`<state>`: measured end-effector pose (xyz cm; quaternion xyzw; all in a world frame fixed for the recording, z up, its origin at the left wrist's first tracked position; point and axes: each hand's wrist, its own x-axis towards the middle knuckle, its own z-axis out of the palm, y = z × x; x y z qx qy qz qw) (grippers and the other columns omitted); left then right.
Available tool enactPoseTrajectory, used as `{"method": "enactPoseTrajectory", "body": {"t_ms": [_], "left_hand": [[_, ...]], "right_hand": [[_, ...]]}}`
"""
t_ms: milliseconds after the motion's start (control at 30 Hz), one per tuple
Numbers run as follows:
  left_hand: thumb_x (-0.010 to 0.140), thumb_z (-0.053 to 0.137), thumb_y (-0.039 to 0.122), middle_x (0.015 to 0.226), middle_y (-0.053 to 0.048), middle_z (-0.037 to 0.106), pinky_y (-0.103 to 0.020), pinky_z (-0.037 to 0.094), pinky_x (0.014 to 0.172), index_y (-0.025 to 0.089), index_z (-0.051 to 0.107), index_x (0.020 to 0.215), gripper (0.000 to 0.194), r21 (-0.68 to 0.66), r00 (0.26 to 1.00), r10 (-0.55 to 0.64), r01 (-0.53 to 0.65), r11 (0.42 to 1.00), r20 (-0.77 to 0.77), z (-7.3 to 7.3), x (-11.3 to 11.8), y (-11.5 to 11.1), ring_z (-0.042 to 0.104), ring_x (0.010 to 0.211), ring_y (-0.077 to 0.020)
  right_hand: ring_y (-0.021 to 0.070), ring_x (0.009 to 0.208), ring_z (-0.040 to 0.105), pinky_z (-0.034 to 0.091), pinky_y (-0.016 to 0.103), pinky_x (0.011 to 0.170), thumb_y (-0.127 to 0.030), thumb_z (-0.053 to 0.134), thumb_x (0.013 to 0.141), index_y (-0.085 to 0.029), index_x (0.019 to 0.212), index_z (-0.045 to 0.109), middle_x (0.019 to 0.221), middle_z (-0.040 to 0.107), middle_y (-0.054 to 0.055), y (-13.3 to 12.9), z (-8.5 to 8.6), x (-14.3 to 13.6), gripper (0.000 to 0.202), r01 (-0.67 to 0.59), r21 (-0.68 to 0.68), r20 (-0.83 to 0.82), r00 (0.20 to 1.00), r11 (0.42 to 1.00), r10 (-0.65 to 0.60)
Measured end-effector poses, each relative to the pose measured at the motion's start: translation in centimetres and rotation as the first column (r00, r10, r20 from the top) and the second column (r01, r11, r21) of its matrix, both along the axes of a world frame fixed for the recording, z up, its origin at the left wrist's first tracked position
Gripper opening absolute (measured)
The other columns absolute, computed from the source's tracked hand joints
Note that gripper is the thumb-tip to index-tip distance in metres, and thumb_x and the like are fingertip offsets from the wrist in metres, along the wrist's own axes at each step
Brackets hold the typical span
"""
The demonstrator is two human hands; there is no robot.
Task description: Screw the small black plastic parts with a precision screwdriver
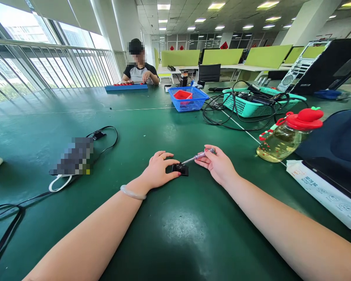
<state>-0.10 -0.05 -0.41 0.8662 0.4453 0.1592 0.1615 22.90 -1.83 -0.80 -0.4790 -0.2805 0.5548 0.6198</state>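
Note:
My left hand (161, 170) rests on the green table, its thumb and fingers closed on a small flat black part (183, 170) and pinning it down. A pale bangle (131, 192) circles that wrist. In my right hand (218, 162) is a screwdriver (199, 155) with a clear handle, pinched between thumb and fingers. Its thin metal shaft slants down to the left, and the tip meets or hovers just over the top of the black part; I cannot tell which. The details on the black part are too small to make out.
A blue basket (190, 107) holding a red tray and a teal basket (245, 110) of cables stand further back. To the right are a red-lidded bottle (276, 146) and a white packet (318, 191). A blurred dark device (76, 156) with cables lies left. Another person (140, 70) sits at the far edge.

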Motion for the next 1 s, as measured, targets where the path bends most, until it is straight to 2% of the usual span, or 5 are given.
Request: {"method": "enactPoseTrajectory", "body": {"t_ms": [233,533,633,800,1000], "left_hand": [[0.082,0.069,0.049,0.139,-0.006,0.056,-0.057,0.032,0.115,0.032,0.071,0.118,0.04,0.0,1.0,-0.002,0.002,1.0,-0.003,0.01,0.0,0.04,0.035,0.139,-0.0353],[0.083,0.068,0.048,0.139,-0.006,0.056,-0.057,0.031,0.115,0.033,0.071,0.119,0.039,-0.008,1.0,0.001,-0.001,1.0,-0.012,0.12,0.06,0.0,0.035,0.139,-0.035],[0.083,0.068,0.048,0.14,-0.006,0.055,-0.057,0.031,0.115,0.032,0.071,0.119,0.039,-0.017,1.0,0.005,-0.005,1.0,-0.021,0.22,0.08,-0.04,0.035,0.139,-0.0351],[0.083,0.068,0.049,0.139,-0.006,0.056,-0.058,0.032,0.115,0.033,0.071,0.118,0.039,-0.004,1.0,0.002,-0.002,1.0,-0.013,0.13,0.07,-0.04,0.036,0.139,-0.0354],[0.083,0.069,0.049,0.139,-0.006,0.057,-0.059,0.031,0.115,0.033,0.071,0.119,0.04,-0.008,1.0,0.008,-0.008,1.0,-0.016,0.17,0.16,-0.09,0.036,0.138,-0.0353]], "right_hand": [[0.015,0.067,0.072,0.065,0.035,0.075,-0.02,0.062,0.093,-0.021,0.087,0.058,0.067,0.069,-0.002,0.06,0.21,-0.1,0.008,-0.014,-0.011,-0.027,1.0,1.0,0.014],[0.0145,0.067,0.071,0.065,0.034,0.076,-0.033,0.075,0.085,-0.021,0.079,0.056,0.068,0.068,-0.001,0.27,-0.45,0.16,0.024,-0.014,0.019,-0.038,0.999,1.0,0.014],[0.015,0.068,0.072,0.065,0.034,0.076,-0.029,0.073,0.087,-0.021,0.08,0.055,0.068,0.069,-0.001,0.27,-0.44,0.19,0.021,-0.013,0.016,-0.044,0.999,1.0,0.013],[0.0163,0.074,0.075,0.064,0.039,0.082,-0.013,0.06,0.091,-0.022,0.087,0.054,0.072,0.072,-0.001,0.12,-0.18,0.19,0.011,-0.011,-0.008,-0.044,0.999,1.0,0.01],[0.0179,0.079,0.076,0.062,0.042,0.086,-0.005,0.05,0.089,-0.024,0.098,0.053,0.075,0.072,0.0,-0.15,0.03,0.12,0.021,-0.013,0.003,-0.052,0.999,1.0,0.013]]}}
